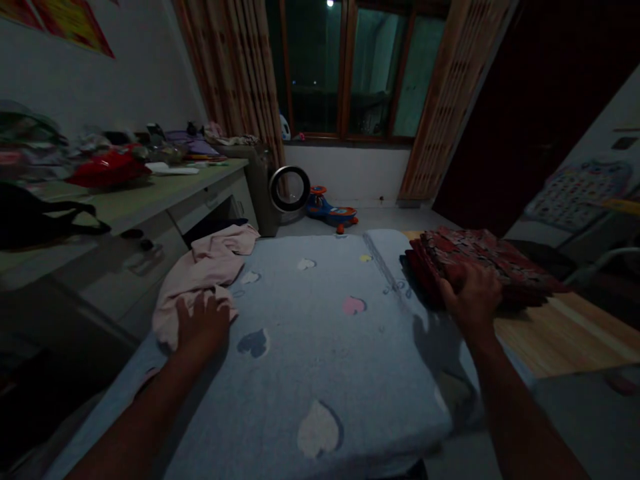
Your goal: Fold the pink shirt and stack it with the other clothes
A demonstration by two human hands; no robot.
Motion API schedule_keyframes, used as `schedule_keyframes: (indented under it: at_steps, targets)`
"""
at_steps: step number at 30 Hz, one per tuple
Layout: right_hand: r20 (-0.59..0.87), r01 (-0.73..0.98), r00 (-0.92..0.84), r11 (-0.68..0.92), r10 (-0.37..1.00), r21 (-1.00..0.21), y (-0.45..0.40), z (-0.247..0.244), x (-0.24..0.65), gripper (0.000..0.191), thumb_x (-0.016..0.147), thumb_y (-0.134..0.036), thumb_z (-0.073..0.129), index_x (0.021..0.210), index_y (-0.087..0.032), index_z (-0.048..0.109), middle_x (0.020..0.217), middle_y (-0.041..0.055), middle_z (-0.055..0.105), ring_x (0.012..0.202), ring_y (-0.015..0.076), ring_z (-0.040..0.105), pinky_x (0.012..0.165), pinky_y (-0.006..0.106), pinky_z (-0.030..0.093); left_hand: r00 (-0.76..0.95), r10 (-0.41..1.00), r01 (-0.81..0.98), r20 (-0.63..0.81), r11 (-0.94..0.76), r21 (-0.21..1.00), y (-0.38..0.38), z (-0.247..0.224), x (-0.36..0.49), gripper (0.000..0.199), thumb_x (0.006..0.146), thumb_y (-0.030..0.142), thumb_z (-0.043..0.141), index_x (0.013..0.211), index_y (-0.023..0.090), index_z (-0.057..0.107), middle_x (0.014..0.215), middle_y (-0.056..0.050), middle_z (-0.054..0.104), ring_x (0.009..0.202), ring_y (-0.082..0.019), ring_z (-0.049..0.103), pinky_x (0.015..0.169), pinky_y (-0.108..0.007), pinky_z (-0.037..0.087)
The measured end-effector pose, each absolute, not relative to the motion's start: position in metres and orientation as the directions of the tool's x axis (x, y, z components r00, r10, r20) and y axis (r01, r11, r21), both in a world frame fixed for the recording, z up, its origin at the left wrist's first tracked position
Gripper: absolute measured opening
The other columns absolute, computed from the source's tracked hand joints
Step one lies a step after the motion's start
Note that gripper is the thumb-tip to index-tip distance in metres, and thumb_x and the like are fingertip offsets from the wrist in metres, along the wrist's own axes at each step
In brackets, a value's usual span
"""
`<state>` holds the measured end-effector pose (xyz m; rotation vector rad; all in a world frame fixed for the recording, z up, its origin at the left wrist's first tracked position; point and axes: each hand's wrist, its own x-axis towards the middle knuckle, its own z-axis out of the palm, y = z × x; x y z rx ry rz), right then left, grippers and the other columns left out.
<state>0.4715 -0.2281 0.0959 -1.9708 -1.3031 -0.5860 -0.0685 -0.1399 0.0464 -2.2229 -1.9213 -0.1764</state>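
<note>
My left hand (204, 327) lies on a crumpled pale pink cloth (210, 267) at the left edge of the covered table. Its fingers are spread over the fabric, not closed round it. On the right, my right hand (474, 300) rests at the near edge of a stack of folded dark red patterned fabric (490, 253), thumb held apart from the fingers. Part of the fingers is lost in the dim light. Between both hands stretches a light blue cover (310, 300) with heart shapes.
A cluttered counter (200, 187) with drawers runs along the left, holding a red bag (111, 168). Behind the table are a washing machine with its round door (290, 189) open and a blue-orange ride-on toy (330, 208). A wooden tabletop (565, 330) shows at right.
</note>
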Motion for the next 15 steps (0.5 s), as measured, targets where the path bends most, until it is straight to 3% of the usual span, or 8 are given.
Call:
schedule_keyframes:
  at_steps: [2, 3, 6, 8, 10, 12, 15]
  targets:
    - [0.641, 0.878, 0.468, -0.401, 0.608, -0.261, -0.227, 0.097, 0.493, 0.057, 0.080, -0.047, 0.058, 0.126, -0.012, 0.054, 0.132, 0.0231, 0.050, 0.122, 0.0411, 0.042, 0.095, 0.058, 0.036, 0.174, 0.942, 0.976, 0.285, -0.128, -0.174, -0.146, 0.051, -0.041, 0.034, 0.088, 0.021, 0.045, 0.113, 0.016, 0.067, 0.137, -0.021, 0.053, 0.139, -0.042, 0.028, 0.108, -0.071, 0.005]
    - [0.609, 0.867, 0.486, -0.434, 0.627, -0.244, -0.225, 0.096, 0.501, 0.052, 0.081, -0.045, 0.057, 0.121, -0.012, 0.057, 0.129, 0.0228, 0.053, 0.119, 0.0407, 0.043, 0.093, 0.056, 0.037, 0.194, 0.933, 0.971, 0.304, -0.137, -0.198, -0.149, 0.053, -0.026, 0.036, 0.086, 0.020, 0.047, 0.117, 0.017, 0.066, 0.143, -0.019, 0.048, 0.141, -0.041, 0.025, 0.109, -0.069, 0.004]
    - [0.562, 0.874, 0.478, -0.429, 0.675, -0.229, -0.218, 0.096, 0.517, 0.027, 0.083, -0.031, 0.050, 0.097, -0.014, 0.066, 0.109, 0.0195, 0.062, 0.107, 0.0354, 0.050, 0.090, 0.051, 0.038, 0.299, 0.895, 0.953, 0.330, -0.264, -0.148, -0.158, 0.059, 0.017, 0.042, 0.084, 0.019, 0.051, 0.124, 0.023, 0.061, 0.149, -0.013, 0.044, 0.144, -0.037, 0.023, 0.112, -0.067, 0.005]
    - [0.593, 0.879, 0.475, -0.378, 0.650, -0.291, -0.214, 0.103, 0.518, 0.021, 0.082, -0.026, 0.048, 0.087, -0.015, 0.064, 0.098, 0.0168, 0.063, 0.097, 0.0314, 0.053, 0.089, 0.048, 0.039, 0.386, 0.866, 0.919, 0.317, -0.390, -0.056, -0.164, 0.063, 0.043, 0.043, 0.083, 0.020, 0.054, 0.126, 0.024, 0.060, 0.148, -0.011, 0.045, 0.143, -0.035, 0.026, 0.114, -0.065, 0.009]
    - [0.649, 0.881, 0.469, -0.267, 0.599, -0.389, -0.212, 0.115, 0.508, 0.016, 0.081, -0.026, 0.047, 0.082, -0.017, 0.061, 0.090, 0.0130, 0.063, 0.090, 0.0281, 0.054, 0.088, 0.045, 0.040, 0.463, 0.843, 0.857, 0.273, -0.504, 0.102, -0.170, 0.067, 0.064, 0.042, 0.084, 0.021, 0.055, 0.125, 0.024, 0.060, 0.148, -0.010, 0.046, 0.142, -0.033, 0.030, 0.115, -0.062, 0.015]
    - [0.711, 0.886, 0.421, -0.088, 0.563, -0.455, -0.214, 0.127, 0.483, 0.013, 0.081, -0.027, 0.048, 0.078, -0.020, 0.058, 0.086, 0.0095, 0.061, 0.088, 0.0258, 0.054, 0.089, 0.042, 0.041, 0.538, 0.818, 0.746, 0.205, -0.575, 0.335, -0.176, 0.071, 0.085, 0.038, 0.086, 0.028, 0.055, 0.123, 0.023, 0.061, 0.146, -0.010, 0.048, 0.140, -0.031, 0.034, 0.115, -0.056, 0.024]
    - [0.744, 0.860, 0.289, 0.178, 0.602, -0.478, -0.224, 0.135, 0.425, 0.011, 0.085, -0.028, 0.049, 0.079, -0.023, 0.055, 0.087, 0.0069, 0.060, 0.091, 0.0244, 0.054, 0.089, 0.039, 0.041, 0.596, 0.795, 0.495, 0.114, -0.475, 0.728, -0.179, 0.077, 0.120, 0.038, 0.091, 0.045, 0.049, 0.120, 0.023, 0.061, 0.143, -0.010, 0.050, 0.134, -0.026, 0.043, 0.113, -0.047, 0.032]
